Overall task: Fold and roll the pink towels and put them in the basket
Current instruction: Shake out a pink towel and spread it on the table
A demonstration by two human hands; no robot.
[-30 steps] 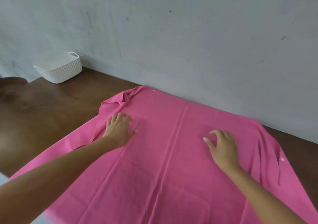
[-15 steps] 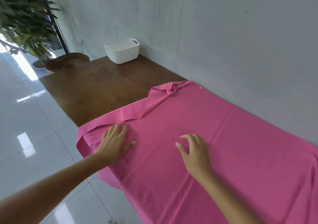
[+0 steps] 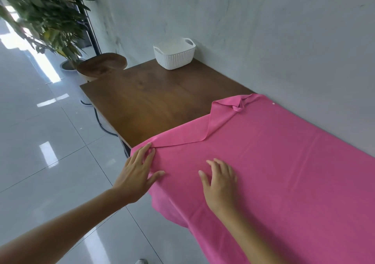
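A large pink towel [image 3: 274,162] lies spread over the right part of a dark wooden table [image 3: 152,99], its near edge hanging off the front. Its left edge is folded over in a strip, bunched at the far corner by the wall. My left hand [image 3: 138,172] lies flat with straight fingers on the towel's near left corner at the table's edge. My right hand [image 3: 220,180] rests on the towel just to the right, fingers spread and slightly bent, holding nothing. A white woven basket [image 3: 174,56] with handles stands at the table's far end against the wall.
A grey wall [image 3: 284,40] runs along the table's far side. Glossy floor tiles [image 3: 40,142] lie to the left. A low round wooden stool [image 3: 101,65] and a leafy potted plant [image 3: 44,16] stand beyond the table's far left corner. A dark cable [image 3: 101,123] hangs under the table.
My view has swung left, bringing the floor and plant into sight. Both hands have slid left across the towel to its near left corner.
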